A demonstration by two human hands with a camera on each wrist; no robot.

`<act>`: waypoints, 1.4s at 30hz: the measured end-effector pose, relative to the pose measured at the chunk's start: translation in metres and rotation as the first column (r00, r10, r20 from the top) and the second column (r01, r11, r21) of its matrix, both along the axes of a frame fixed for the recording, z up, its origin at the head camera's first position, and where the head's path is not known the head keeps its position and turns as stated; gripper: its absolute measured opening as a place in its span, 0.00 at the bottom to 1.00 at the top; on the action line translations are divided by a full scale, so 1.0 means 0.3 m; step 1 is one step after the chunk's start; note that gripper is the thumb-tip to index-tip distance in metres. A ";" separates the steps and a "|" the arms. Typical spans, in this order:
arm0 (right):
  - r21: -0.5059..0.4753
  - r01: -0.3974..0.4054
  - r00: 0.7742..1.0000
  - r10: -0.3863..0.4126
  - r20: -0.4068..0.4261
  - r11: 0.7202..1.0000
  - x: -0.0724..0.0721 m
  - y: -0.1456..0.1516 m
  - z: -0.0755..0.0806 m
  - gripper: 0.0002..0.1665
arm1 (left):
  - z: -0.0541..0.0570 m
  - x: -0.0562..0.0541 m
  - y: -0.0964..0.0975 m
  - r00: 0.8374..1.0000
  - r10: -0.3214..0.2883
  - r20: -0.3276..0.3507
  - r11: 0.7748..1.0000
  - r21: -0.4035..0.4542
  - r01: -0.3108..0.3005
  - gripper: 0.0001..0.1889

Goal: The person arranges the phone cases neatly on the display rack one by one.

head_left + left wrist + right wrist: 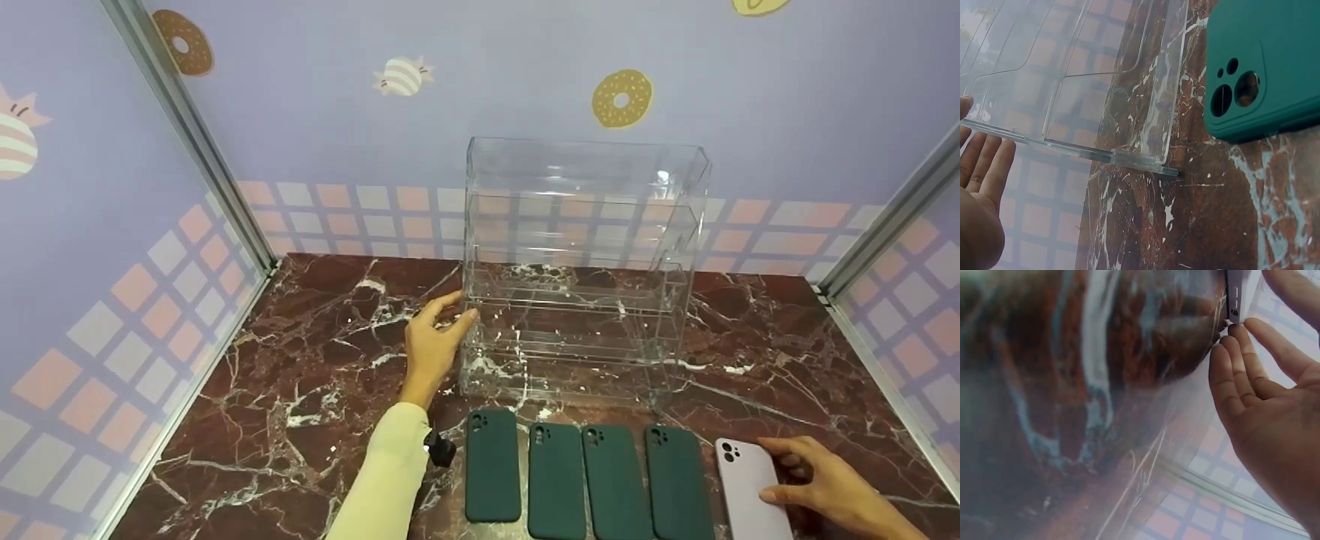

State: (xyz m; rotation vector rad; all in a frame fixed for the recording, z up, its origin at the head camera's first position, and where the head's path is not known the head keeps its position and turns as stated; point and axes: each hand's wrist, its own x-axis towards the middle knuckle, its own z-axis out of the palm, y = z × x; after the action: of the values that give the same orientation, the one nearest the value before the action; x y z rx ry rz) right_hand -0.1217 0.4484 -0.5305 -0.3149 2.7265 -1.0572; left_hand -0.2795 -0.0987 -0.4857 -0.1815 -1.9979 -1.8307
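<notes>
I've got the right hand [829,480], its grip pinching the right edge of the pale lilac phone case [754,487], which lies at the right end of the row on the desk [262,420]; the left hand [433,341] has a loose grip, fingers fairly straight, touching the left side of the clear tiered rack [577,307]. Left of the pale case I see four dark green phone cases [616,487] side by side, camera cutouts toward the rack, which stands behind them near the patterned back wall [510,82].
</notes>
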 end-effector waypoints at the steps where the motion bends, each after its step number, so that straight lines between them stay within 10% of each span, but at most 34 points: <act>1: 0.003 -0.006 1.000 0.006 0.012 1.000 -0.002 0.003 0.001 0.41 | 0.000 0.000 0.000 1.000 -0.001 0.000 1.000 0.005 0.001 0.21; 21: -0.083 0.002 0.998 0.003 0.060 0.997 -0.015 -0.001 0.016 0.40 | -0.013 0.000 0.009 1.000 0.002 0.020 0.995 0.100 -0.004 0.19; 32: -0.149 0.206 0.979 -0.204 0.029 0.967 0.018 -0.037 0.016 0.41 | 0.023 0.021 0.022 1.000 0.013 0.015 0.995 0.100 -0.014 0.18; 42: -0.269 0.122 0.972 -0.170 -0.162 0.955 0.007 -0.048 0.050 0.27 | -0.015 -0.002 0.014 1.000 0.025 0.009 0.995 0.094 -0.026 0.19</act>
State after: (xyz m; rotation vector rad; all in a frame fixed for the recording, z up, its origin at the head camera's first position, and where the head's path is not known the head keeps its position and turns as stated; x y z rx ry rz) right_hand -0.1196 0.4340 -0.5154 -0.2637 2.8088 -1.5005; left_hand -0.2800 -0.0944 -0.4901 -0.1199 -1.9057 -1.9073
